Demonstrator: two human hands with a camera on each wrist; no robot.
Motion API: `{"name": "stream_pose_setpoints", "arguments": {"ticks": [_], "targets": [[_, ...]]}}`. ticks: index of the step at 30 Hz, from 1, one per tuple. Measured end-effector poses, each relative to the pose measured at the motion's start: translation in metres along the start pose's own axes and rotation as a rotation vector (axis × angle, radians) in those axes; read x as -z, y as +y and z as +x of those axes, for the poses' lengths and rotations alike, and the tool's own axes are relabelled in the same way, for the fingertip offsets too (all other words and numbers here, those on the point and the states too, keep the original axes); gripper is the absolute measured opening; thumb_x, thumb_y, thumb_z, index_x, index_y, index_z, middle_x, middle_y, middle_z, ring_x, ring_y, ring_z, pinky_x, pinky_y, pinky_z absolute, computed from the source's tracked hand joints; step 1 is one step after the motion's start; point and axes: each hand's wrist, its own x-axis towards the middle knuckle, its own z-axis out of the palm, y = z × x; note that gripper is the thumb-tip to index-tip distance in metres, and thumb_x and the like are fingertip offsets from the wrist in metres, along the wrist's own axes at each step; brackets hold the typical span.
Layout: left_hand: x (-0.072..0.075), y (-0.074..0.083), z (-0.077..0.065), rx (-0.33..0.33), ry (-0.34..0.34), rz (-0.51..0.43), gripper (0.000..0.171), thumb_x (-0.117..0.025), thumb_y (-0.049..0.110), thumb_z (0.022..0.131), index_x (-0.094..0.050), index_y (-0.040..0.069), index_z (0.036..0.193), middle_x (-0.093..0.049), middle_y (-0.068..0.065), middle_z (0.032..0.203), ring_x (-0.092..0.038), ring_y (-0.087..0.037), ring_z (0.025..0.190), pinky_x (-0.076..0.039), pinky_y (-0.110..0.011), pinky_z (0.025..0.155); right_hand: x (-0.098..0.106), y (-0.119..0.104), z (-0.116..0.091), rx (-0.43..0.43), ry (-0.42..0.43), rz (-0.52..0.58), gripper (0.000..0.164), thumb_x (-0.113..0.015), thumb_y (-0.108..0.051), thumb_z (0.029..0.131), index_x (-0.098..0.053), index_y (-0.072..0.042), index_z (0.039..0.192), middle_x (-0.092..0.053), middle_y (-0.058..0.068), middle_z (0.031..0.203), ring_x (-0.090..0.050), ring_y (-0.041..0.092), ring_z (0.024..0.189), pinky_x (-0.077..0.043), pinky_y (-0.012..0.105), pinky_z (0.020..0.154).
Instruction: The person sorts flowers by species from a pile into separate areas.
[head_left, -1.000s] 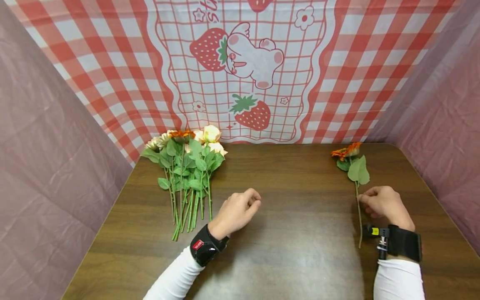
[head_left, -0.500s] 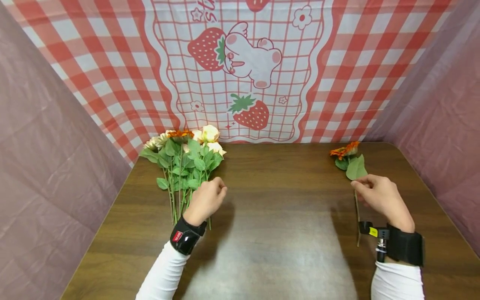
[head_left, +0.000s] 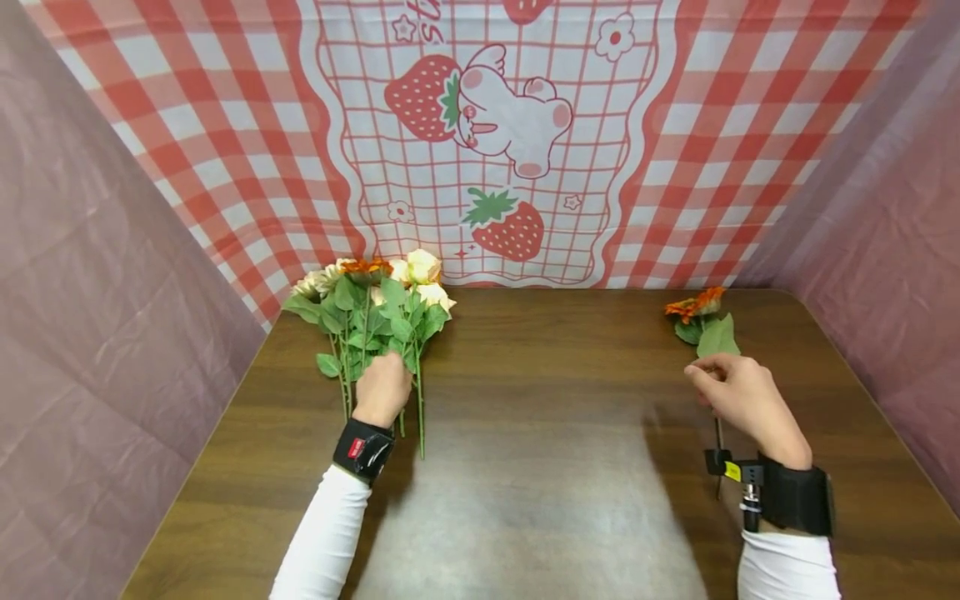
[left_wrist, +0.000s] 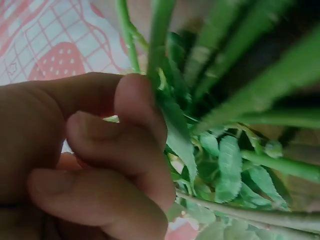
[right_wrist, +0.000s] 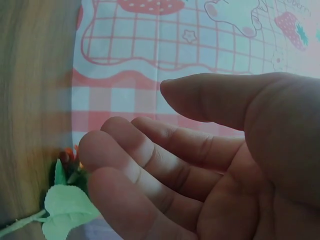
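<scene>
Only cut-off pink letters (perhaps "st") show atop the checked backdrop cloth (head_left: pixel 420 33); the red wristband tag (head_left: pixel 355 447) is unreadable.

Flat flower bunch (head_left: pixel 371 333), lone orange flower (head_left: pixel 701 321)

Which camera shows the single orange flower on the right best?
The head view: the single orange flower lies whole on the table, bloom, leaf and stem, beside the right hand. The right wrist view catches only its leaf and a blurred bloom; the left wrist view misses it.

Your table (head_left: pixel 570 400): dark wood grain, smooth, faint sheen near you. Far backdrop (head_left: pixel 675 125): checked cloth, matt. Side drapes (head_left: pixel 97 333): creased mauve cloth. Flower bunch (head_left: pixel 367 317), far left: matt, plastic-looking leaves.
</scene>
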Motion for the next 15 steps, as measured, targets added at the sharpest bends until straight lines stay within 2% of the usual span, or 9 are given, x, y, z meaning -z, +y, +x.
{"name": "stream_pose_setpoints", "arguments": {"ticks": [4,10,15], "targets": [[-0.004,-0.007,0.004,0.033,-0.017,-0.008,0.014,-0.058,0.004,0.085,-0.063,-0.007,0.078,-0.068,-0.03,0.081,-0.067,-0.045,0.068,-0.052,-0.053,0.052,-0.004,-0.002,0.001,0.019,0.003,-0.002,0.04,-0.055,-0.03,0.102,-0.065,0.006,0.116,-0.069,0.008,0.078,-0.063,0.018,0.067,-0.048,0.033,0.059],[0.0,-0.011,0.006,-0.014,-0.029,-0.064,0.015,-0.059,0.002,0.083,-0.062,-0.007,0.071,-0.066,-0.031,0.078,-0.066,-0.043,0.066,-0.051,-0.051,0.053,-0.01,-0.005,0.001,0.056,0.008,-0.013,0.035,-0.056,-0.026,0.101,-0.067,0.005,0.114,-0.067,0.006,0.077,-0.06,0.015,0.066,-0.046,0.032,0.058],[0.01,-0.009,0.005,-0.043,-0.008,-0.12,0.026,-0.057,0.001,0.087,-0.05,0.003,0.062,-0.063,-0.025,0.071,-0.061,-0.035,0.059,-0.049,-0.047,0.053,-0.013,-0.008,0.002,0.071,0.004,-0.018,0.035,-0.056,-0.026,0.102,-0.067,0.005,0.114,-0.065,0.006,0.077,-0.057,0.015,0.066,-0.045,0.031,0.057]]}}
